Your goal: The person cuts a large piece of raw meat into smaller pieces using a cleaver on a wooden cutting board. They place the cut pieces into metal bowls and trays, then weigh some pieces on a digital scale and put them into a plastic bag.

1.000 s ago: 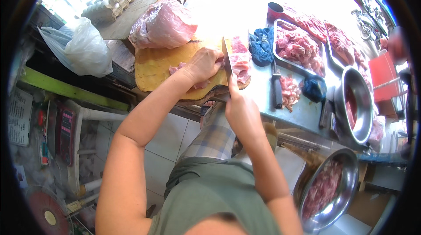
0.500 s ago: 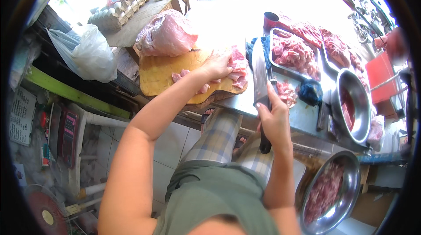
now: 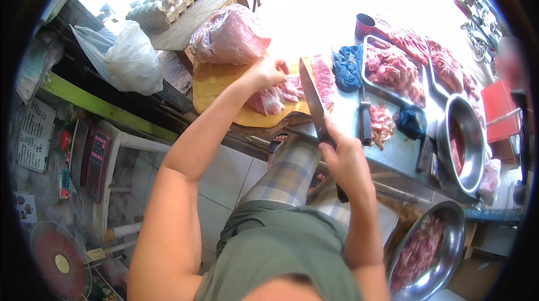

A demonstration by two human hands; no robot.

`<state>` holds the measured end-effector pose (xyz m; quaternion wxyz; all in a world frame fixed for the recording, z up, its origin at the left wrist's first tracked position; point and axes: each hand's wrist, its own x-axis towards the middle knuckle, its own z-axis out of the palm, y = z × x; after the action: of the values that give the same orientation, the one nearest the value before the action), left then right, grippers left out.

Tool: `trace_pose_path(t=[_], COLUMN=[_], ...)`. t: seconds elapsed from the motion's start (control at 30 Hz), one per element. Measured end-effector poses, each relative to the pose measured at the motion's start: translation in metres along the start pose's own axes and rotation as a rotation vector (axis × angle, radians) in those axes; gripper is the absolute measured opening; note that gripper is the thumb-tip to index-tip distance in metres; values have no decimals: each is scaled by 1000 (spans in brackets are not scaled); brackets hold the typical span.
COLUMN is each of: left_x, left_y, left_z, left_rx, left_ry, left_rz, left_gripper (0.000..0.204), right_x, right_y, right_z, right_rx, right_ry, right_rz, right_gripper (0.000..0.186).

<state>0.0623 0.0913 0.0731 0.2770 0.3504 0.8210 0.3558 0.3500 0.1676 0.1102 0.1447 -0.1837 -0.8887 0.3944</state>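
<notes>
My right hand (image 3: 346, 161) is wrapped round the dark handle of a large knife (image 3: 314, 96). Its broad blade points away from me over the right part of a yellow wooden chopping board (image 3: 216, 90). Beside the blade lies a strip of raw meat (image 3: 323, 79), with more cut pieces (image 3: 266, 101) left of it. Just above these pieces is my left hand (image 3: 263, 74), its fingers curled in and nothing visible in them. Behind that hand a big block of raw meat (image 3: 230, 34) rests at the board's far left.
Right of the board are a blue cloth (image 3: 348, 68), a meat tray (image 3: 420, 89), another knife (image 3: 365, 124), scraps (image 3: 382, 127) and a steel bowl (image 3: 477, 158). A second bowl (image 3: 457, 247) of meat stands lower right. Egg trays (image 3: 174, 6) and a white bag (image 3: 132, 57) are left.
My left hand has come off the meat strip, back to the left. The knife has swung left, from beside the blue cloth to over the board's meat. The whole view has shifted slightly.
</notes>
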Motion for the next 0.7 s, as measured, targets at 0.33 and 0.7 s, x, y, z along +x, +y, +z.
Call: trace_pose_path(t=[0.33, 0.7], left_x=[-13, -22], left_y=[-18, -5], left_z=[12, 34], left_rx=[54, 230], left_ry=[193, 237], left_rz=[259, 439], left_gripper=[16, 18], right_x=[11, 14], right_y=[-10, -14], right_z=[-10, 12], right_rx=[-90, -136], right_ry=[80, -123], right_rz=[159, 158], right_gripper=[52, 50])
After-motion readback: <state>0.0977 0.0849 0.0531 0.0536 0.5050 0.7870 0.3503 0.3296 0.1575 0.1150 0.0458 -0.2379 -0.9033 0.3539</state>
